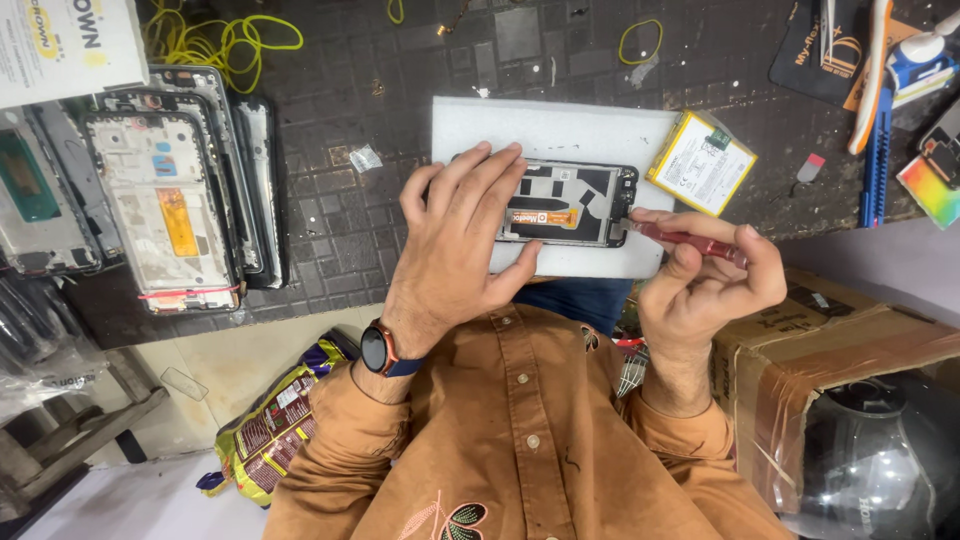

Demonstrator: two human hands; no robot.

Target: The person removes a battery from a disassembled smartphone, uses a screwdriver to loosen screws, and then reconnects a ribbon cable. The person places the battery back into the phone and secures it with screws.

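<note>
Your left hand (462, 235) pins the opened phone (570, 205) flat while your right hand (700, 285) grips the red screwdriver (690, 240), tip at the phone's right edge; keeping it steady there seems the next need.

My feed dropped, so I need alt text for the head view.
The left hand presses down an opened phone on a white pad, while the right hand holds a red screwdriver at the phone's end. A phone battery lies beside the pad.
</note>
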